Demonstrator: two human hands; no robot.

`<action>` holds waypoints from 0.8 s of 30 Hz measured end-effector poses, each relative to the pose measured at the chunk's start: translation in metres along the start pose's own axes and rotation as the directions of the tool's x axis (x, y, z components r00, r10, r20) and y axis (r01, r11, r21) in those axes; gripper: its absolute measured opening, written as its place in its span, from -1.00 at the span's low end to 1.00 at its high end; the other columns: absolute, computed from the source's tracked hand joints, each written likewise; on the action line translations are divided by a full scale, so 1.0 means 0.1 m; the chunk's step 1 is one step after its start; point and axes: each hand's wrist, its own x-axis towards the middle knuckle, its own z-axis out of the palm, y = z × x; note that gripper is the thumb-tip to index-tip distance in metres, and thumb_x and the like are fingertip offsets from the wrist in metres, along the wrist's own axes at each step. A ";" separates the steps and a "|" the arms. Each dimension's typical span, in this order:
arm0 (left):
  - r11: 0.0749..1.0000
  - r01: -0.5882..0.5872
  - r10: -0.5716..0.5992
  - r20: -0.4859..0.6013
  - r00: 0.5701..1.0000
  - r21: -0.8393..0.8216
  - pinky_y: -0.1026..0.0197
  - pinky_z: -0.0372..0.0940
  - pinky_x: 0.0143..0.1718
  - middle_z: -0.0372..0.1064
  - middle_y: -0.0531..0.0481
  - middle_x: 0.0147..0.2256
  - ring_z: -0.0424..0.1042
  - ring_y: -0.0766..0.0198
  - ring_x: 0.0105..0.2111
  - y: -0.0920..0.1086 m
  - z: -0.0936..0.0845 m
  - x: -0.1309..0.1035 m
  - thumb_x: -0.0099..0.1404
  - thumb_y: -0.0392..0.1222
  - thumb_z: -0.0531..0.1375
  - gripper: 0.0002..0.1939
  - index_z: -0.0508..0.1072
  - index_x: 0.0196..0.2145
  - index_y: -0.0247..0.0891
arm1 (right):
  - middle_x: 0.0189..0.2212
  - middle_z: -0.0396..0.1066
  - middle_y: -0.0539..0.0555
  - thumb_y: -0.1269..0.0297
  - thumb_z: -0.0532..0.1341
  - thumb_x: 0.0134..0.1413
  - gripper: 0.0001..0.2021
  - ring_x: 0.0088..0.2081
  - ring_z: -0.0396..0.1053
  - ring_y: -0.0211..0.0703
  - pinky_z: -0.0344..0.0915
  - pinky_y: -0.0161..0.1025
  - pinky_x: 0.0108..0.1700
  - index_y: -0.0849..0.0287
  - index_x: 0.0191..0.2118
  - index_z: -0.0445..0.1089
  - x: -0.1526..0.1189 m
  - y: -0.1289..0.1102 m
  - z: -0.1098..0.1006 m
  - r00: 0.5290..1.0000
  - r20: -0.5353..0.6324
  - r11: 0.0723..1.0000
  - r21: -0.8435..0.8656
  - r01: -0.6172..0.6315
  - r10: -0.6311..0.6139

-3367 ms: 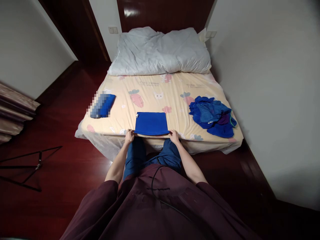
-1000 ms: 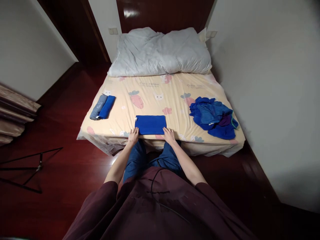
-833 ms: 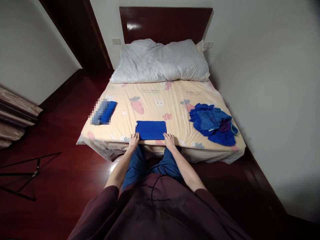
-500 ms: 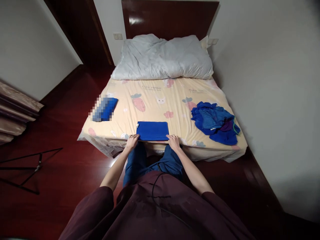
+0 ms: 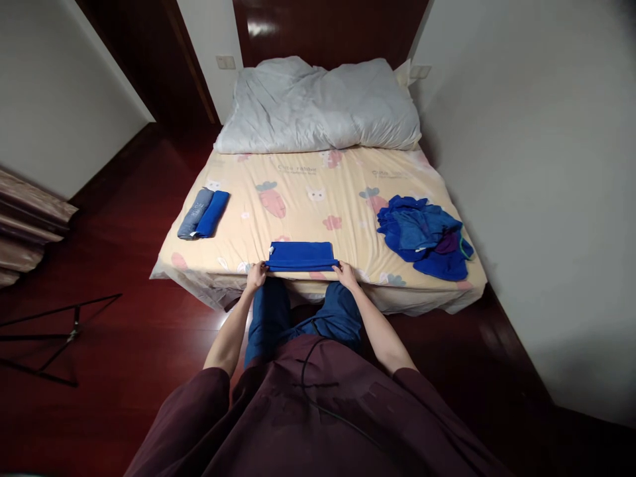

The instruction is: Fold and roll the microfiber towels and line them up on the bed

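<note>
A folded blue towel (image 5: 301, 252) lies flat at the front edge of the bed, its near edge turned up into a narrow roll. My left hand (image 5: 256, 276) pinches the left end of that roll. At the right end, my right hand (image 5: 344, 273) grips it the same way. A small white tag shows at the towel's left side. Two rolled cloths, one grey (image 5: 195, 213) and one blue (image 5: 213, 214), lie side by side on the left of the bed. On the right sits a crumpled heap of blue cloths (image 5: 422, 232) with a purple piece among them.
The bed (image 5: 298, 192) has a yellow patterned sheet. A pale grey quilt (image 5: 318, 109) is bunched by the dark headboard (image 5: 328, 26). Black tripod legs (image 5: 74, 331) stand on the floor at left, near a curtain (image 5: 30, 225). A wall (image 5: 536, 165) runs along the right.
The towel's near edge, flat before, is now lifted and rolled over away from me. Both hands have moved slightly forward with it. The view has shifted a little.
</note>
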 end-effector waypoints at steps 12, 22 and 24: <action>0.975 0.190 -0.187 0.035 0.982 -0.116 0.09 0.38 -0.04 0.59 -0.16 -0.15 0.56 0.12 -0.11 -0.02 0.01 0.07 0.34 -0.19 0.15 -0.78 0.33 -0.06 -0.22 | -0.21 0.62 0.20 0.25 0.22 0.20 -0.76 -0.12 0.60 -0.02 0.47 -0.09 0.02 0.21 -0.06 0.44 0.09 0.01 0.01 0.993 -0.014 0.993 0.033 -0.114 0.115; 0.963 0.246 -0.240 0.070 0.968 -0.110 0.19 0.34 -0.17 0.50 -0.03 -0.33 0.51 0.18 -0.27 0.02 -0.03 0.11 0.33 -0.13 0.14 -0.88 0.30 -0.24 -0.19 | -0.16 0.60 0.14 0.26 0.26 0.15 -0.84 -0.08 0.60 -0.04 0.47 -0.07 0.05 0.11 -0.15 0.37 0.10 0.00 0.01 0.980 -0.058 0.982 0.019 -0.189 0.190; 0.964 0.246 -0.239 0.075 0.968 -0.099 0.21 0.33 -0.20 0.49 -0.02 -0.34 0.51 0.20 -0.29 0.04 -0.02 0.12 0.33 -0.14 0.14 -0.90 0.29 -0.27 -0.18 | -0.21 0.60 0.13 0.26 0.27 0.14 -0.86 -0.10 0.60 -0.04 0.47 -0.07 0.04 0.10 -0.18 0.37 0.11 -0.01 0.01 0.978 -0.057 0.980 0.015 -0.199 0.200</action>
